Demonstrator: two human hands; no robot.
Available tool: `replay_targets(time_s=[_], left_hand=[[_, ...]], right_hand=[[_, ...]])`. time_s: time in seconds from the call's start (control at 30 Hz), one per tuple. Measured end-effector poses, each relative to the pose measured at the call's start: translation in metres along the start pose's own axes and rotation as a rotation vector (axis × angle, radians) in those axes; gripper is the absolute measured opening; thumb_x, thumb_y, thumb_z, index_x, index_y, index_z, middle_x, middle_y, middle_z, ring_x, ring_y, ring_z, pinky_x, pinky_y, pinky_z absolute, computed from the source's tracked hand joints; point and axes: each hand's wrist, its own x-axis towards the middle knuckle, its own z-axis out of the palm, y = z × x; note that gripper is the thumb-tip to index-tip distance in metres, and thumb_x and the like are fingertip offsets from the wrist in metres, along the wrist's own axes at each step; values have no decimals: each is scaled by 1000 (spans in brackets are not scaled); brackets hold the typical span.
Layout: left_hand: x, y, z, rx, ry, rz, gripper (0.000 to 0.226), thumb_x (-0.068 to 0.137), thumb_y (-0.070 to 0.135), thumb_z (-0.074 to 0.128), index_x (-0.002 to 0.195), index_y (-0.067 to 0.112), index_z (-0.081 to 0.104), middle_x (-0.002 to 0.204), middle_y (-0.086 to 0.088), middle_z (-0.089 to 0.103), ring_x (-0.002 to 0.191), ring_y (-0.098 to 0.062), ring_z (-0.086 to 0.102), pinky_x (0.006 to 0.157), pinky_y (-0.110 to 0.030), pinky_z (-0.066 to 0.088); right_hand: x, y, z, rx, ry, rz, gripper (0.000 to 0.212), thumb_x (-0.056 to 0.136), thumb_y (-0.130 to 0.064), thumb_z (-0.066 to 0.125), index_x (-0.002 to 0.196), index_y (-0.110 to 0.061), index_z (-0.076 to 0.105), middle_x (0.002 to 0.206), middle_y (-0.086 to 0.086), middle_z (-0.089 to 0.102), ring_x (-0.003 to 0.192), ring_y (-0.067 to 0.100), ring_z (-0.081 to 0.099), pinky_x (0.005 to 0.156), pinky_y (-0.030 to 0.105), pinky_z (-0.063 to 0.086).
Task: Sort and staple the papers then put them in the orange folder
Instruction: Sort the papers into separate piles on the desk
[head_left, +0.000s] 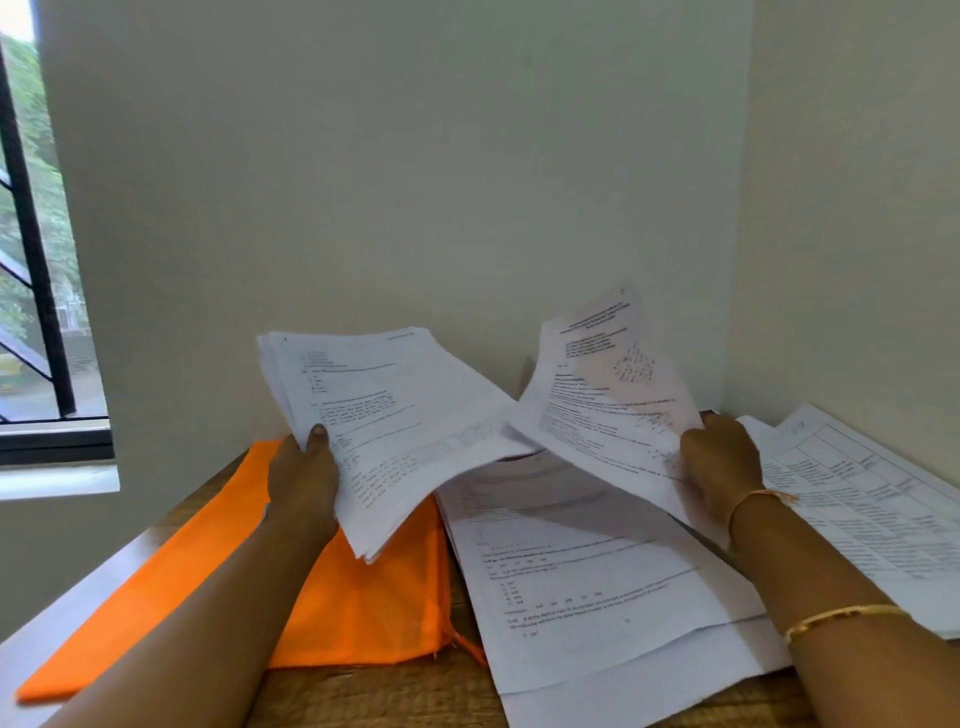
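Left hand (301, 480) grips a thick stack of papers (384, 431) above the orange folder (363, 613) on the table (374, 691), while the right hand (719, 467) seems to pinch one raised sheet (597, 400), fingers hidden.

One orange folder (363, 597) lay on the tabletop (363, 696) with four lots of papers: one thick stack (395, 415) raised above it, one thin lot (597, 395) raised to its right, one flat pile (597, 571) just beside it, one far pile (857, 493) well right.
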Motion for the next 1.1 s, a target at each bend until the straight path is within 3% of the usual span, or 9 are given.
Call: replay_targets(time_s=[0.1,0.2,0.43,0.6,0.67,0.77,0.87,0.97,1.1], left_hand=[[3,1,-3,-115,82,-126,41,100,27,44,133,3,46,134,-15,51,119,-34,50,87,-37,41],[5,3,-5,-207,120,-243,42,100,28,44,136,6,42,135,-12,50,119,-33,50,86,-36,44],[0,6,-3,-190,95,-233,39,101,27,43,134,7,45,132,-12,52,116,-31,52,84,-36,45],[-6,7,-1,-142,-12,-97,38,100,28,43,130,6,49,126,-12,55,99,-24,52,80,-34,41],[-7,9,1,-110,-61,-41,39,100,29,43,130,6,49,123,-11,56,97,-23,51,80,-34,40],[-10,10,2,-82,-135,44,38,99,31,45,127,6,52,118,-9,58,97,-23,53,80,-35,41],[-15,12,4,-66,-248,111,31,97,32,47,118,10,57,112,-7,63,89,-22,59,74,-30,46],[-23,15,7,-103,-355,127,21,97,28,48,110,15,58,95,2,65,74,-11,64,54,-19,52],[-27,16,10,-121,-425,147,14,96,26,49,102,20,60,90,6,67,63,-1,67,50,-14,51]], right_hand=[[3,-1,-4,-223,-105,55,34,90,-3,53,123,3,53,126,22,56,111,37,54,79,30,39],[1,-4,0,-404,-210,-2,31,91,-5,48,120,5,54,125,23,56,114,36,53,88,33,43],[-11,-12,14,-469,-355,-122,28,91,-7,43,115,1,55,119,18,58,91,26,51,77,27,38],[-31,-18,14,-569,-538,-147,54,93,-3,39,146,-6,25,147,15,35,131,28,39,99,26,36],[-35,-18,12,-576,-570,-155,53,93,-3,41,144,-7,28,146,14,36,132,28,38,92,27,38],[-26,-12,16,-419,-373,-196,41,91,-10,45,132,-7,41,131,16,51,117,32,50,79,28,40],[-18,-11,19,37,-165,-228,35,95,-27,46,127,-14,47,121,12,59,107,29,55,90,37,45],[-24,-24,18,472,-324,-104,29,97,-38,46,110,-14,55,93,11,65,77,21,57,72,36,48],[-39,-28,27,239,-475,-181,39,94,-53,41,96,-16,53,86,8,65,75,21,60,65,31,47]])
